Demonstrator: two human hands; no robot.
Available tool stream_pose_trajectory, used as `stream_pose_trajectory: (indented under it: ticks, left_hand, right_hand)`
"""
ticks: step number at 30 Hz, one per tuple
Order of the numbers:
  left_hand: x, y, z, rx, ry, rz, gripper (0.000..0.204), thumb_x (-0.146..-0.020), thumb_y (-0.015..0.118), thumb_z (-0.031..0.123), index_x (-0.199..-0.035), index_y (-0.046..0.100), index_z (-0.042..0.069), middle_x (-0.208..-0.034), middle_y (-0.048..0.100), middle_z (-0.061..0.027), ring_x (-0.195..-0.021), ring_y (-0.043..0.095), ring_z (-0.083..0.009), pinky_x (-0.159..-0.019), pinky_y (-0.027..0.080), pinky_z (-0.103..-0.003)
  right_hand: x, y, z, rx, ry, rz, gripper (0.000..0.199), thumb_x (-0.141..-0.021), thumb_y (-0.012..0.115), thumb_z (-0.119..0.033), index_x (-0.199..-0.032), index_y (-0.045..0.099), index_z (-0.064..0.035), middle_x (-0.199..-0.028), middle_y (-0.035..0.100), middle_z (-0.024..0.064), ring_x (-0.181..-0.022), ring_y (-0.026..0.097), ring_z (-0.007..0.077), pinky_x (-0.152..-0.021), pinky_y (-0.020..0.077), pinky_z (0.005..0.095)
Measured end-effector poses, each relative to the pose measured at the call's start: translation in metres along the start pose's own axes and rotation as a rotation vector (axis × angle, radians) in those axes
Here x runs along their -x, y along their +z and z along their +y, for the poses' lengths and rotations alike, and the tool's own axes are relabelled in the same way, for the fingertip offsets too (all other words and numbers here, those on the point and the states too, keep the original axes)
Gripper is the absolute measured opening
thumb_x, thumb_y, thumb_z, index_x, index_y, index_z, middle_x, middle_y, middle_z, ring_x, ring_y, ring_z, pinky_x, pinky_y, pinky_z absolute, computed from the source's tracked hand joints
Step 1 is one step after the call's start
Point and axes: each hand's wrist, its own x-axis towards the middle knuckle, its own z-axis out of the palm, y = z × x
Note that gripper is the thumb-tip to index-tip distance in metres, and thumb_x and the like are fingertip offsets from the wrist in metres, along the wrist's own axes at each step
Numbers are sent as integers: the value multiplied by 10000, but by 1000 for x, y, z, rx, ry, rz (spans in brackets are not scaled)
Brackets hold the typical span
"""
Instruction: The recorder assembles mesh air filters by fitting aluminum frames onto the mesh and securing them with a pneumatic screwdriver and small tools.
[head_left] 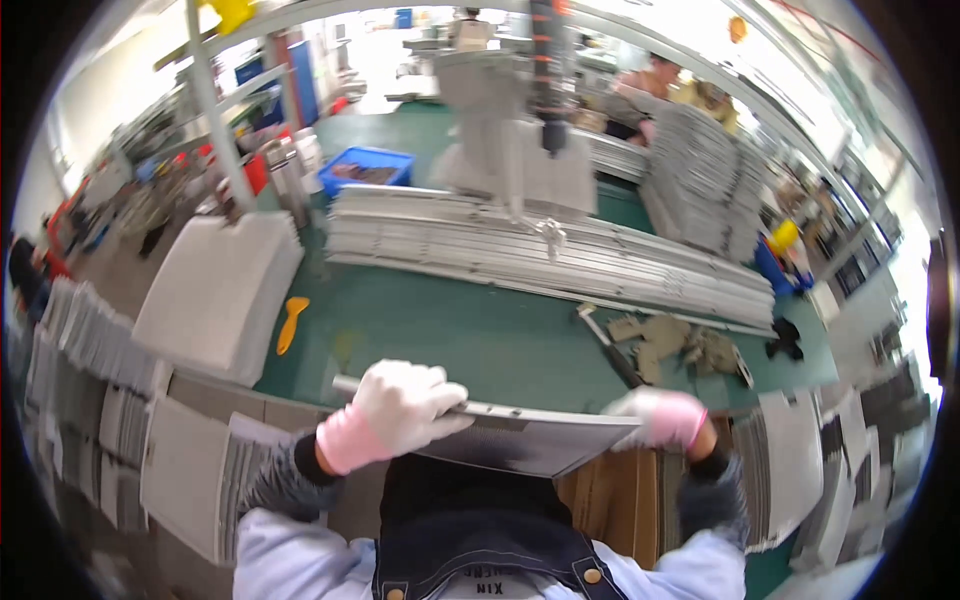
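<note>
Beyond both hands, a long stack of grey panels (560, 255) crosses the green table (450, 330); a yellow scraper (291, 322) lies beyond the left hand (405, 405). The flat metal panel (530, 440) hides the lap. Left hand clamps its top edge; right hand (665, 418) grips its right corner.

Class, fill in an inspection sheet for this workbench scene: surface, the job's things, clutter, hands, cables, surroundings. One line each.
Surface: green table, partly covered.
Job's things: flat grey metal panel held at the table's near edge.
Clutter: long stack of metal strips, white foam stack, yellow scraper, crumpled brown gloves, dark hand tool.
Hands: left hand and right hand, both gloved, grip the panel's top edge.
Cables: nothing seen.
Surroundings: blue bin, hanging tool, tall panel stack, other people beyond the table.
</note>
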Motion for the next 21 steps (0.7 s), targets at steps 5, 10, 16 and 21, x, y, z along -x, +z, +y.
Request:
stream_pose_trajectory:
  ticks: [5,10,16,21]
  left_hand:
    - [24,46,2,-144,-37,60,239,-680,785,275,-742,591,148,-610,480,7,-538,535,-173,-513,429,-309]
    - [18,56,7,-156,-169,77,282,-647,802,251,-757,582,112,-646,505,-14,-611,553,-208,-618,452,-351]
    - [24,65,10,-192,-281,155,340,-614,812,265,-817,597,96,-713,538,-56,-748,551,-269,-794,433,-403]
    - [29,60,7,-184,-365,167,301,-667,775,263,-899,651,118,-702,540,-35,-730,550,-245,-747,429,-378]
  right_hand:
    - [-41,-178,-99,125,-248,968,340,-892,620,-189,-1160,607,19,-996,662,144,-915,630,197,-814,494,341]
    - [-122,-304,-205,398,-570,1214,332,-912,603,-294,-1099,605,-20,-760,668,112,-749,647,230,-656,484,385]
    - [-216,-325,-224,-106,-638,919,485,-928,583,-232,-1342,493,5,-1147,601,99,-1068,517,175,-939,419,285]
    - [-153,-249,-234,-561,-760,884,223,-891,613,-290,-930,606,-70,-782,640,51,-653,623,137,-626,536,305]
